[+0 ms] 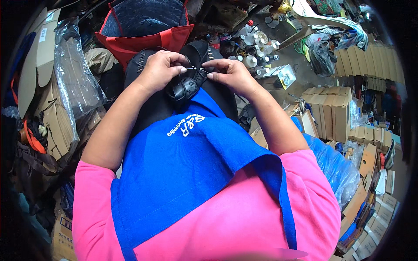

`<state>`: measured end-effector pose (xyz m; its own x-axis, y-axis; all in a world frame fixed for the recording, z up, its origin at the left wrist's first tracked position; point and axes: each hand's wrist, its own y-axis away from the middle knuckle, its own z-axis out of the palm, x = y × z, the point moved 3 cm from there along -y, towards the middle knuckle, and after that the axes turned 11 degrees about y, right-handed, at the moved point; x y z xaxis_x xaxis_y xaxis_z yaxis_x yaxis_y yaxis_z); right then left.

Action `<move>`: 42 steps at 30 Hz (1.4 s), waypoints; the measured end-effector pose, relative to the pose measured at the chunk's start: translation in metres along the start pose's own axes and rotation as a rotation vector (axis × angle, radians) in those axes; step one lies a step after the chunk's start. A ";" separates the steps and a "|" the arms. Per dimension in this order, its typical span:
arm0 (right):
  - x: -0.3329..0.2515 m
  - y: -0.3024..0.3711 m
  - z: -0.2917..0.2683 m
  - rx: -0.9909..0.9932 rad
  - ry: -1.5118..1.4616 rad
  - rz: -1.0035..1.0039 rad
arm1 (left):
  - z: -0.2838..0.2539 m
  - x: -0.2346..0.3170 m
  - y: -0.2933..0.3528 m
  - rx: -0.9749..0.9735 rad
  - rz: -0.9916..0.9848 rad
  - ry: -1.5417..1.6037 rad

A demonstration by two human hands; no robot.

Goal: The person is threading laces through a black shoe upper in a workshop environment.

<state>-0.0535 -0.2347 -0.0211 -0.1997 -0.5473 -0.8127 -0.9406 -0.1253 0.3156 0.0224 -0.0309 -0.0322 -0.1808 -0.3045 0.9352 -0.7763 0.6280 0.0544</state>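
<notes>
A black shoe (183, 88) rests on my lap, its rounded end towards me and stitching or lacing along its upper. Above it my left hand (162, 69) pinches a thin, pale, needle-like piece (191, 68) that points right, across the shoe. My right hand (233, 75) is closed in a pinch facing it, thumb and forefinger at the shoe's right side. Whatever those right fingertips grip is too small to make out. Blue cloth (183, 161) covers my front and reaches up to the shoe.
Beyond my knees stands an open red bag (148, 42) with a silvery lining. Several bottles and jars (257, 48) crowd the floor at far right. Cardboard boxes (333, 111) and blue plastic wrap (333, 163) lie to my right; clear plastic (78, 78) and cardboard (54, 117) to my left.
</notes>
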 end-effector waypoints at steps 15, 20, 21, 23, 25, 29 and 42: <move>0.004 -0.022 -0.008 0.082 0.125 -0.095 | 0.001 -0.003 -0.013 -0.109 -0.023 0.004; 0.027 -0.007 -0.017 0.004 -0.144 0.014 | -0.003 0.020 0.001 -0.056 0.044 -0.223; 0.023 -0.002 -0.019 0.097 -0.025 -0.056 | -0.002 0.021 0.001 -0.054 0.042 -0.224; 0.019 0.010 -0.020 0.210 0.229 -0.173 | 0.000 0.021 0.000 -0.099 -0.003 -0.254; 0.022 0.025 -0.015 0.191 0.318 -0.152 | 0.002 0.023 -0.001 -0.101 0.039 -0.268; 0.018 0.049 -0.008 0.252 0.311 -0.195 | 0.004 0.031 -0.003 -0.145 0.138 -0.391; -0.010 -0.013 -0.057 0.334 1.086 -0.275 | 0.008 0.030 -0.006 -0.214 0.208 -0.493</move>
<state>-0.0237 -0.2745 0.0108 0.2094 -0.9758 0.0635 -0.9734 -0.2142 -0.0811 0.0167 -0.0489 -0.0072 -0.6164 -0.4251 0.6628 -0.5641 0.8257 0.0048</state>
